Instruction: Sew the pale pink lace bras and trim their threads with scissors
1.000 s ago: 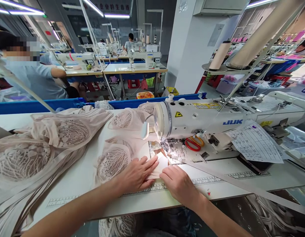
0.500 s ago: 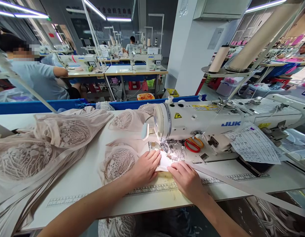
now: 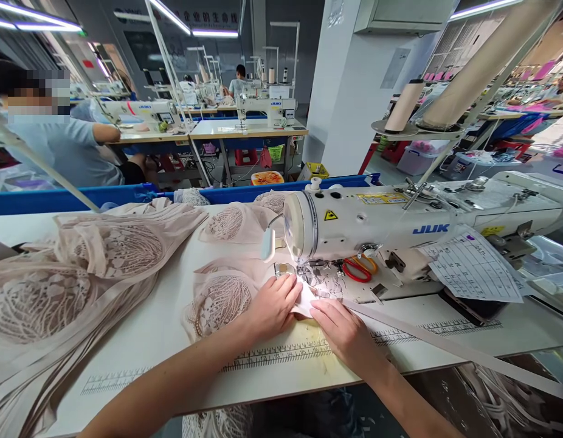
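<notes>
A beige lace bra [image 3: 224, 298] lies on the sewing table, its side panel running under the needle area of a white JUKI sewing machine [image 3: 382, 222]. My left hand [image 3: 275, 307] rests flat on the pale fabric just left of the needle, fingers stretched out. Closer to me, my right hand [image 3: 343, 328] pinches the near edge of that fabric, its thumb hidden below. A long beige elastic band [image 3: 427, 334] runs from the machine bed past my right hand to the lower right. Bright lamp light washes out the stitching spot.
Red-and-orange scissors [image 3: 358, 269] lie on the machine bed. More lace bras [image 3: 121, 246] are piled at the left. A written paper sheet [image 3: 475, 264] sits over a dark phone [image 3: 470, 307]. A ruler strip [image 3: 281, 356] marks the front of the table. Thread cones [image 3: 404, 106] stand behind.
The pale fabric under my hands has shifted and turned slightly, showing a narrower strip between them. Both hands keep nearly the same places; the view has moved a little.
</notes>
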`<action>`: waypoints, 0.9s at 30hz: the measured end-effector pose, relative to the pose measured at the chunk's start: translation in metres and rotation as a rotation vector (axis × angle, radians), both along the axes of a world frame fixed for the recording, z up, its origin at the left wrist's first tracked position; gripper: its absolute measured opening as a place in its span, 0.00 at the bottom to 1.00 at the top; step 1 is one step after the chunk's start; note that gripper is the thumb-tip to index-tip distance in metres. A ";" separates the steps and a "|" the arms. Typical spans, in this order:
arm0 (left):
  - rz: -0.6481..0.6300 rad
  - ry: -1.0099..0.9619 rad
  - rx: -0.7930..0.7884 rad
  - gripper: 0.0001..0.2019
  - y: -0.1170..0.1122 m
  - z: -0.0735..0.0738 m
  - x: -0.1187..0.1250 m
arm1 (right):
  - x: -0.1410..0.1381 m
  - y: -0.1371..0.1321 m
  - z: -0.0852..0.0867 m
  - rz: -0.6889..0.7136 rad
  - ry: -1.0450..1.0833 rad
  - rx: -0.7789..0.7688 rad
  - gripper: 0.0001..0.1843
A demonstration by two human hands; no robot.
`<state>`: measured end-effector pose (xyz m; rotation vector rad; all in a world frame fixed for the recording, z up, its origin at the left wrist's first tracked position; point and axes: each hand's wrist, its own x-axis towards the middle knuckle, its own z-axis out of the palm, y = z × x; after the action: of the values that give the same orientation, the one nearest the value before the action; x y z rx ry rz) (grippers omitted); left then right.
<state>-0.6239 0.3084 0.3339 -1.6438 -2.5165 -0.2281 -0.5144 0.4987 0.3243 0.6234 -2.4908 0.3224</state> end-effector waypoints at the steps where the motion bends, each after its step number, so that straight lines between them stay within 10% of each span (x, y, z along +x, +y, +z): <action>1: 0.001 0.001 0.004 0.25 0.000 0.000 -0.001 | 0.000 -0.001 0.001 -0.003 -0.005 -0.002 0.19; 27: -0.002 0.030 0.038 0.27 0.004 -0.014 -0.020 | -0.011 -0.011 -0.007 -0.081 -0.016 -0.071 0.17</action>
<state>-0.6437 0.3120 0.3197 -1.6236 -2.4730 -0.2483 -0.5254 0.4876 0.3176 0.4921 -2.4998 0.3846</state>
